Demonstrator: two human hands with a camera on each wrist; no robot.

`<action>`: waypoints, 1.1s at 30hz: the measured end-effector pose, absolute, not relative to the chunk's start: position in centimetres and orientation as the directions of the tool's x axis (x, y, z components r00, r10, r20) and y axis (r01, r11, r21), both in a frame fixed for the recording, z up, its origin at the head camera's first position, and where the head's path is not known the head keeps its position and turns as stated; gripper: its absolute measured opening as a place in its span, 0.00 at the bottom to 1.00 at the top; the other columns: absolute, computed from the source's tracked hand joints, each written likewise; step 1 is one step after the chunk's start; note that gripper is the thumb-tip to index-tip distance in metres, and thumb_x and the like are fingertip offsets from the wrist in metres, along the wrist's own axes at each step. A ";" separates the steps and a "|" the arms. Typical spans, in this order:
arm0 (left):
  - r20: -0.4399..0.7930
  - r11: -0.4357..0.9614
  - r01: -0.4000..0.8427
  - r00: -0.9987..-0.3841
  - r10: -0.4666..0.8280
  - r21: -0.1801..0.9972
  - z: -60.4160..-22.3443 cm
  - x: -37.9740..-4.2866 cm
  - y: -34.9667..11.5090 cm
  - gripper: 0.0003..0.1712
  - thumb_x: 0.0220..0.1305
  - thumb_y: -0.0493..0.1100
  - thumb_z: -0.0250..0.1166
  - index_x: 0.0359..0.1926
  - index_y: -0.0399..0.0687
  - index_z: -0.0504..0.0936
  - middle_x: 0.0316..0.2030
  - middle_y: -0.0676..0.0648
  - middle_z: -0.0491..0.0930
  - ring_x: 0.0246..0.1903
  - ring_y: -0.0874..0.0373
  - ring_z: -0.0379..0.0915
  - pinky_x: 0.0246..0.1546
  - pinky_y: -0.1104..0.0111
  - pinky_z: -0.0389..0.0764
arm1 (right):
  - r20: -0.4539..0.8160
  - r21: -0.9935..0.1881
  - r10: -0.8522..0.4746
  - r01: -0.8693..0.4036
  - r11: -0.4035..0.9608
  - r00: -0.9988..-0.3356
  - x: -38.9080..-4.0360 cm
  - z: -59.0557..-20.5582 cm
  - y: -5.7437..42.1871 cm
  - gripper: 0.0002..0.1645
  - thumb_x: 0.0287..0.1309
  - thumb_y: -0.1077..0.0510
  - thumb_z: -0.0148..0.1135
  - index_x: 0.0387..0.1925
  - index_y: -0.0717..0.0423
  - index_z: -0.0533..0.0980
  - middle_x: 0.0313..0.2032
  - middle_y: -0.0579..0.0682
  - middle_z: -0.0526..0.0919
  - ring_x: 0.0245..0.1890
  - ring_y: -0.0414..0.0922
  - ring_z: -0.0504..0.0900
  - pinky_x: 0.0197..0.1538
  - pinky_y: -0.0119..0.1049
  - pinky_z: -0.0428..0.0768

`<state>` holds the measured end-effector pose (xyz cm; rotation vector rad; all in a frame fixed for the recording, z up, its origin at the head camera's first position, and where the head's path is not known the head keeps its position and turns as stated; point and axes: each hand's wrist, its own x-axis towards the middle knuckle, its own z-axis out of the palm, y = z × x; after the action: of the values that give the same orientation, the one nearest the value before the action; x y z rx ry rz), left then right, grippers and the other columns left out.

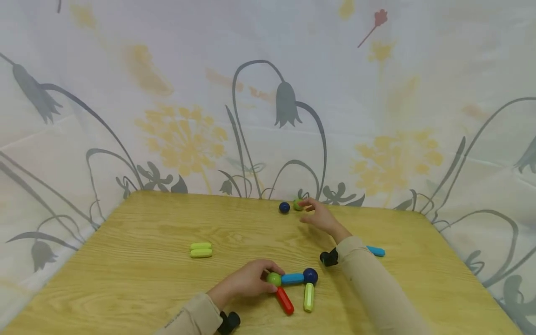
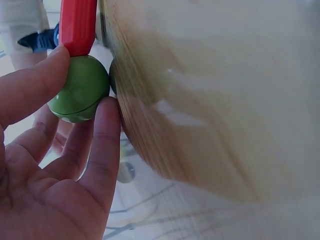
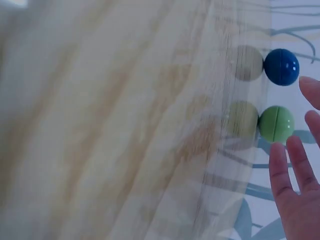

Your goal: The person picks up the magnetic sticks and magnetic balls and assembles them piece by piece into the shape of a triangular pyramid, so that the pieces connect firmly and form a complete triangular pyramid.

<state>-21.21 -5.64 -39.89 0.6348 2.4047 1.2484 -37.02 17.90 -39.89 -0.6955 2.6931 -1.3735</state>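
Observation:
My left hand [image 1: 249, 280] holds a green ball [image 2: 80, 87] between thumb and fingers. From that ball a red stick [image 1: 285, 301] points toward the near side, and a blue stick [image 1: 292, 278] runs right to a dark blue ball [image 1: 310, 276]. A yellow-green stick [image 1: 309, 298] extends from the dark blue ball toward the near side. At the far edge, my right hand [image 1: 321, 218] reaches with parted fingers beside another green ball [image 3: 276, 124]. Its fingertips are very near that ball; contact is unclear. A second dark blue ball [image 3: 282, 67] sits just left of it.
Two yellow-green sticks [image 1: 201, 253] lie side by side on the left of the wooden table [image 1: 138, 270]. Another blue stick [image 1: 376, 251] is partly hidden by the right sleeve. A flower-patterned curtain [image 1: 259, 153] hangs directly behind the table's far edge.

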 end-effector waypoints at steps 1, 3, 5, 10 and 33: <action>-0.103 0.505 0.228 -0.832 0.546 0.832 -39.9 -21.1 -5.5 0.14 0.56 0.35 0.67 0.45 0.47 0.81 0.42 0.52 0.76 0.43 0.54 0.71 0.47 0.60 0.72 | 0.154 -0.778 -0.397 -0.359 0.516 -0.905 -37.2 -39.9 17.9 0.28 0.54 0.70 0.61 0.57 0.69 0.67 0.57 0.65 0.68 0.55 0.64 0.66 0.52 0.54 0.69; -0.095 0.497 0.241 -0.824 0.559 0.834 -40.1 -21.0 -5.3 0.14 0.56 0.34 0.67 0.45 0.47 0.81 0.42 0.53 0.76 0.43 0.54 0.72 0.46 0.62 0.72 | 0.119 -0.780 -0.381 -0.323 0.536 -0.917 -37.4 -40.1 18.1 0.32 0.53 0.70 0.62 0.60 0.67 0.65 0.61 0.65 0.64 0.58 0.64 0.62 0.53 0.56 0.68; -0.091 0.494 0.249 -0.820 0.566 0.833 -40.3 -21.0 -5.1 0.14 0.56 0.35 0.67 0.45 0.47 0.81 0.42 0.53 0.76 0.43 0.55 0.72 0.46 0.63 0.72 | 0.094 -0.766 -0.385 -0.314 0.562 -0.918 -37.6 -40.2 18.3 0.34 0.53 0.70 0.62 0.63 0.67 0.63 0.63 0.66 0.60 0.60 0.65 0.59 0.55 0.56 0.65; -0.094 0.496 0.249 -0.817 0.568 0.832 -40.3 -21.0 -4.7 0.14 0.56 0.35 0.67 0.45 0.49 0.81 0.41 0.54 0.76 0.41 0.58 0.71 0.45 0.65 0.72 | 0.128 -0.735 -0.385 -0.348 0.582 -0.914 -37.7 -39.8 19.2 0.35 0.51 0.71 0.63 0.61 0.70 0.63 0.54 0.71 0.62 0.53 0.65 0.62 0.53 0.56 0.66; -0.077 0.530 0.264 -0.841 0.535 0.806 -40.2 -21.0 -5.4 0.14 0.57 0.35 0.66 0.45 0.47 0.80 0.41 0.52 0.75 0.41 0.54 0.70 0.46 0.58 0.71 | 0.101 -0.773 -0.451 -0.355 0.525 -0.887 -29.7 -40.0 21.3 0.21 0.52 0.67 0.66 0.49 0.66 0.73 0.42 0.57 0.74 0.33 0.46 0.78 0.35 0.37 0.78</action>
<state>-20.96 -5.44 -40.17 0.6634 2.4579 1.2163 -29.65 21.34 -39.97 -0.7020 2.6446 -1.3013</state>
